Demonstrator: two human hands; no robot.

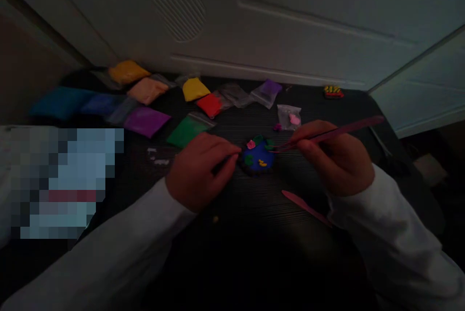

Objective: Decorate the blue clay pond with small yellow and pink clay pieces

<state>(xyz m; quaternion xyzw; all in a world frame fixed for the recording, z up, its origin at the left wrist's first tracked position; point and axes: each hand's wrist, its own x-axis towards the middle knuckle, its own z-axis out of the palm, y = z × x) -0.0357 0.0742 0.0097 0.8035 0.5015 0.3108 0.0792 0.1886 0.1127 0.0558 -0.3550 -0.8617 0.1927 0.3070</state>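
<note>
A small round clay pond (259,157) lies on the dark table, blue in the middle with a dark beaded rim. On it sit a pink clay flower (251,144), green leaf-like pieces (248,160) and small yellow pieces (262,163). My left hand (203,168) is closed, its fingertips pinching the pond's left edge. My right hand (334,158) is closed around a pink clay modelling tool (345,130), whose thin tip reaches the green piece at the pond's right edge. A second pink modelling tool (305,208) lies below my right hand.
Bags of coloured clay lie along the back and left, among them a green bag (189,129), a purple bag (147,121) and a yellow bag (195,89). A small bag with pink clay (289,117) is behind the pond. Scissors (388,153) rest at right; a pixelated patch (72,180) covers the left.
</note>
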